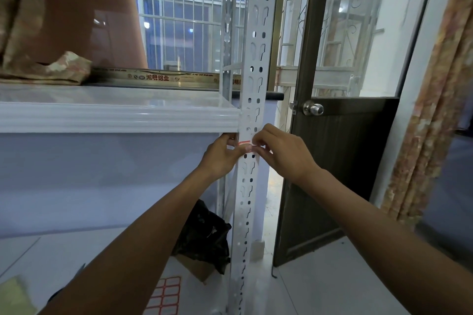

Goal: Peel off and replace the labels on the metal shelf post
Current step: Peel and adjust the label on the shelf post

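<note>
My left hand (222,155) wraps shelf post (252,84) just under shelf (115,116), thumb pressing label (244,143) to steady it. My right hand (281,151) pinches label's right edge, peeling or seating, cannot tell which. Label sheet (166,294) lies below, handy for replacement.

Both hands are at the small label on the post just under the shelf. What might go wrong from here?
The label is small and the right hand pinches only its edge, so it may tear or curl. The left hand grips the post with its thumb over the label, hiding its alignment; it could sit crooked. Punched holes nearby leave little flat metal for sticking.
</note>
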